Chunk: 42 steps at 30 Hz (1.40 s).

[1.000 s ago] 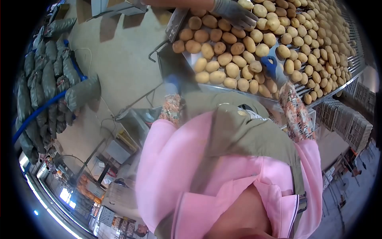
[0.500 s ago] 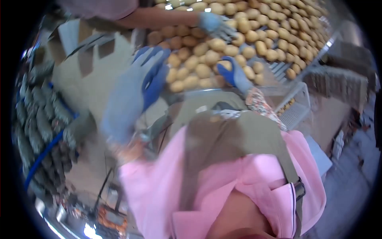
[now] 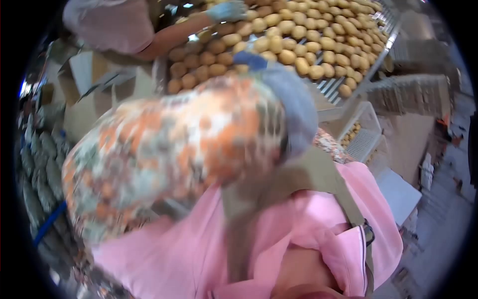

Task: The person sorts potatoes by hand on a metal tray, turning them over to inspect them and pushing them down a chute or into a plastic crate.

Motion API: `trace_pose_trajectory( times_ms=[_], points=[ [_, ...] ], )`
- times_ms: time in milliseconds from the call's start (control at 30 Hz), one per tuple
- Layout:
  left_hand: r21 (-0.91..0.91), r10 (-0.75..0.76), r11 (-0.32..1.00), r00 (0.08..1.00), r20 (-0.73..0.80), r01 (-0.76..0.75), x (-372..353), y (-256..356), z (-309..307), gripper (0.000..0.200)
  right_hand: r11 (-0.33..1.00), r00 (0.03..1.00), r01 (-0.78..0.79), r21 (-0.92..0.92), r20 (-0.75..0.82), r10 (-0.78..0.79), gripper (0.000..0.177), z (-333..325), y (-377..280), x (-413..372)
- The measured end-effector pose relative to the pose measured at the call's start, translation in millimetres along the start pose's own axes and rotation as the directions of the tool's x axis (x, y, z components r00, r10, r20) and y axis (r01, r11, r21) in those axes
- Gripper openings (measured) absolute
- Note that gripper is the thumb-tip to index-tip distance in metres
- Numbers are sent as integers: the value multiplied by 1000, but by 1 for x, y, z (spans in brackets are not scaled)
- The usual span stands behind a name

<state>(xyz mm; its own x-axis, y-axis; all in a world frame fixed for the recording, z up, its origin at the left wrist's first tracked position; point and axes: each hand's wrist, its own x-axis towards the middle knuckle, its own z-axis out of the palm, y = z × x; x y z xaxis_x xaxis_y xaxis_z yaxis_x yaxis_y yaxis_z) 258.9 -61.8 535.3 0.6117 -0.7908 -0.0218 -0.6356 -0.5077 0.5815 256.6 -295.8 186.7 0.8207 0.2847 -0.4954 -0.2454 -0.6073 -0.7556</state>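
At a roller table (image 3: 332, 85) heaped with tan potatoes (image 3: 298, 45), we look down past our own pink top and olive apron. Our left arm, in a blurred orange floral sleeve (image 3: 169, 144), is raised close to the camera and fills the middle of the view.

To pick over these potatoes well, we judge that the arm should come down out of the sightline. The potatoes should be taken one at a time from the near edge, so that the pile is not knocked off the rollers.

Our left hand (image 3: 297, 107), in a grey-blue glove, sits at the end of that sleeve, just in front of the nearest potatoes. It is too blurred to tell whether its fingers are spread or closed, and we can make out nothing held in it. Our right hand is hidden behind the arm.

Across the table a co-worker's hand (image 3: 226, 10), in a pale blue glove, rests on the potatoes. A wire crate (image 3: 366, 134) stands below the table's right end.
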Motion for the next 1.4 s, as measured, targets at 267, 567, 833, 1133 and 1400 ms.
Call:
trace_pose_trajectory(
  times_ms=[267, 567, 833, 1133, 1400],
  points=[
    [-433, -72, 900, 997, -37, 49, 1, 43, -14, 51, 991, 992, 50, -120, -108, -63, 56, -3, 18, 2],
    [-611, -183, 782, 982, -41, 120, -2, 44, -6, 56, 992, 992, 128, -2, -7, -128, 59, -13, 31, 12],
    [-636, -323, 757, 931, -168, 148, -16, 12, 15, 56, 989, 989, 123, 81, 70, -129, 57, -20, 27, 8],
    [-637, -402, 752, 884, -238, 171, -25, -17, 36, 55, 967, 972, 225, 115, 42, -231, 47, -21, 35, 4],
    [-647, 80, 749, 990, -120, -139, 7, 26, 81, 55, 994, 980, 95, 57, 170, -104, 54, -26, 39, -7]
  ],
)
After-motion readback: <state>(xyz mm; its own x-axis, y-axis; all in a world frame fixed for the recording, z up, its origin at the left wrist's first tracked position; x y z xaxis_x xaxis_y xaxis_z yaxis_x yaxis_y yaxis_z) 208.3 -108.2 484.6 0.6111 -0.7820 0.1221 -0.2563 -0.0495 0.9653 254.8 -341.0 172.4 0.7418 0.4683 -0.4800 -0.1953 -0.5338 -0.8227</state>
